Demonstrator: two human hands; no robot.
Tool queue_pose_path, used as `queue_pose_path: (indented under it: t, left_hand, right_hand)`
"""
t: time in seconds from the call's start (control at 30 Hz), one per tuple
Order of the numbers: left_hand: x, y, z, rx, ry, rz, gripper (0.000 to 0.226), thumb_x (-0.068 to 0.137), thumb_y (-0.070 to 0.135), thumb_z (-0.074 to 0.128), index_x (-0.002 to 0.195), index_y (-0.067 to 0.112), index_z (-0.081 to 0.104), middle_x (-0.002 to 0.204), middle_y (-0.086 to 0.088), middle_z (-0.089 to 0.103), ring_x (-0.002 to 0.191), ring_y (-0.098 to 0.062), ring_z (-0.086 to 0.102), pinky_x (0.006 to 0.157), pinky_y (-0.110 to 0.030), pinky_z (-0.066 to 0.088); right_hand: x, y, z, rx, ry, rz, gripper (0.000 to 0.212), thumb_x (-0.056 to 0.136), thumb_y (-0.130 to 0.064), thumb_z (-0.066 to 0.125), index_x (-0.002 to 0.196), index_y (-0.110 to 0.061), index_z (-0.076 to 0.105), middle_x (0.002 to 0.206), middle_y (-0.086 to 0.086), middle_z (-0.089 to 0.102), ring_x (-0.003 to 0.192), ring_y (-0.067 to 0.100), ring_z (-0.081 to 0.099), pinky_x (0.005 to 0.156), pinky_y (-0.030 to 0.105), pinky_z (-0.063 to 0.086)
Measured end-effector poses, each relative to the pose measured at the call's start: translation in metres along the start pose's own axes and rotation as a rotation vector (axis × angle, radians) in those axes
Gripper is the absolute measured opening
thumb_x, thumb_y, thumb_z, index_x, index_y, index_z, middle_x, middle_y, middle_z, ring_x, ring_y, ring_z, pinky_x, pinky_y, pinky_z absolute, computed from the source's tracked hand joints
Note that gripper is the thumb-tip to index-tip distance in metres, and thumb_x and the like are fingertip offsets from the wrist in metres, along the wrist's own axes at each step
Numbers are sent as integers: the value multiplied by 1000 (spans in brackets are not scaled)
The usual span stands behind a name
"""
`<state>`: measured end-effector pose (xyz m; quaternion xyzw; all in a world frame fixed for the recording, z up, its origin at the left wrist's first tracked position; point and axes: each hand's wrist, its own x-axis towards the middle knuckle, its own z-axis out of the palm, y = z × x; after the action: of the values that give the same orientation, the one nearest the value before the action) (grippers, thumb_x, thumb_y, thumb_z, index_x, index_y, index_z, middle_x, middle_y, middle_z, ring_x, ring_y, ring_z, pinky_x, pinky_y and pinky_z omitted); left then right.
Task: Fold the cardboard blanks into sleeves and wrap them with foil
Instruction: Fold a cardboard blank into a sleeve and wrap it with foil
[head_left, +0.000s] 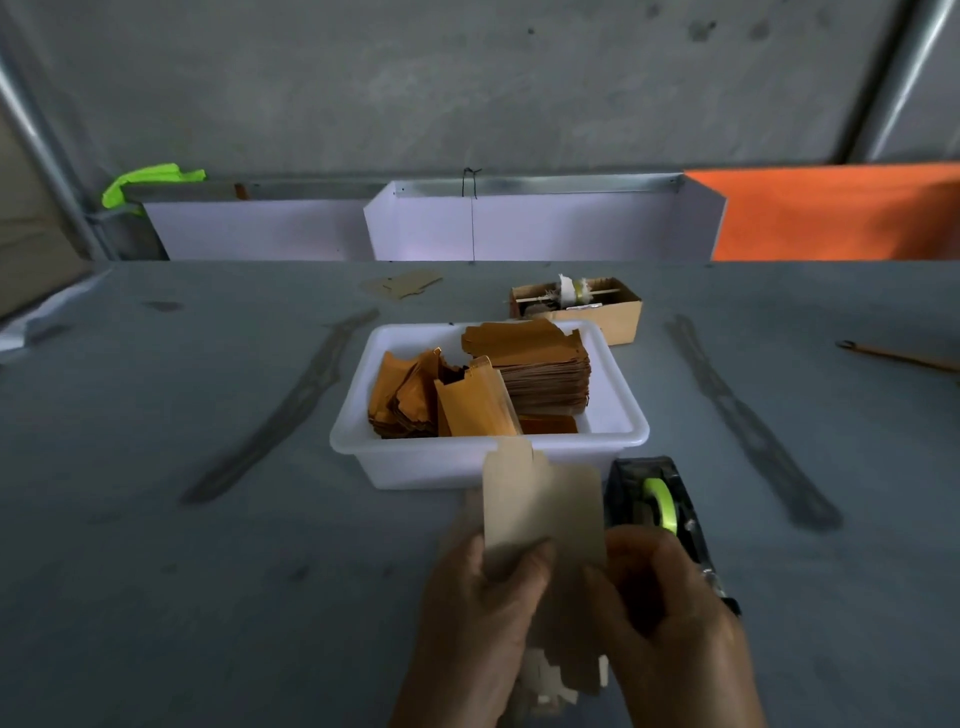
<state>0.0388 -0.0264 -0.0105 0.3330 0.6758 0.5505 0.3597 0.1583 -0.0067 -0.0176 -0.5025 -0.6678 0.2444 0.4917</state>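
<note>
Low centre: left hand (480, 613) pinches the cardboard blank (545, 512) by its left edge, thumb on top; right hand (670, 618) grips its right edge. Blank stands upright before the white tub (363, 421) of orange foil sheets (410, 395). Tape dispenser (662, 506) lower right, just beside.

No text, label, brand, number or sign can be read anywhere in the view. The plain beige cardboard blank (545, 506) pinched between the left hand (483, 618) and the right hand (670, 613) shows a bare face. The black tape dispenser with a lime-green roll (662, 506) just beyond the right hand carries no legible marking.
</note>
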Motion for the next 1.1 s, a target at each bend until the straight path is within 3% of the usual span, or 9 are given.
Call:
queue_pose_path:
  t: [0.23,0.33,0.4,0.5,0.67,0.8,0.9,1.0,1.1]
  left_hand:
    - [-2,3,16,-10,-38,-13,9,77,14,75,84,20,73,68,4,72,60,-6,67,49,-18,48]
    - [-4,10,16,-85,-55,-36,2,73,20,76,73,21,74,63,-2,71,55,-8,66,47,-19,49]
    - [-5,12,14,-117,-96,-54,13,63,29,70,75,26,74,65,-5,71,59,-16,68,52,-26,53]
    - [-10,16,11,-121,-166,-44,6,78,20,69,78,24,74,68,-13,69,59,-21,65,52,-29,50]
    - [-13,16,4,-61,-165,29,23,92,42,56,84,30,74,85,1,73,82,-9,69,76,-26,54]
    - [-14,19,1,95,-183,154,26,93,34,51,76,20,64,60,7,58,60,-1,55,55,-13,38]
    - [-12,19,-3,176,-186,207,29,95,26,51,69,17,58,49,10,48,48,-1,44,48,-11,31]
    - [-9,24,-6,175,-276,223,31,94,34,51,78,9,61,54,6,51,52,-5,48,53,-23,38]
    - [-9,25,-7,148,-380,193,30,81,43,55,98,21,67,82,-3,70,79,-19,67,74,-38,53]
  right_hand:
    - [-8,5,-1,-76,34,-204,30,64,-11,82,87,-20,66,60,-5,62,50,-1,57,49,6,44]
    - [-8,-1,-1,-13,4,-239,26,71,-20,72,95,-25,64,65,-9,60,55,-4,57,54,1,42]
    - [-9,-3,0,2,-14,-260,29,72,-23,68,100,-28,63,69,-10,60,58,-4,58,54,2,44]
    - [-10,-7,1,33,5,-239,30,75,-25,64,101,-38,58,73,-10,64,57,-5,61,50,9,49]
    - [-6,-6,3,28,-39,-195,20,81,-27,67,100,-33,64,76,-10,69,59,-6,63,53,13,52]
    - [2,-4,-3,81,-176,-99,30,76,-16,69,101,-31,61,69,-7,70,57,-4,64,54,16,53]
    - [6,-4,-6,146,-193,30,33,73,-12,74,91,-36,61,69,-14,68,55,-2,63,52,7,47]
    - [15,-2,-10,309,-134,275,35,59,-35,74,90,-36,57,76,-19,66,64,0,63,58,15,47]
    - [25,2,-15,617,-333,535,33,60,-29,70,90,-17,69,78,3,73,74,20,70,69,36,52]
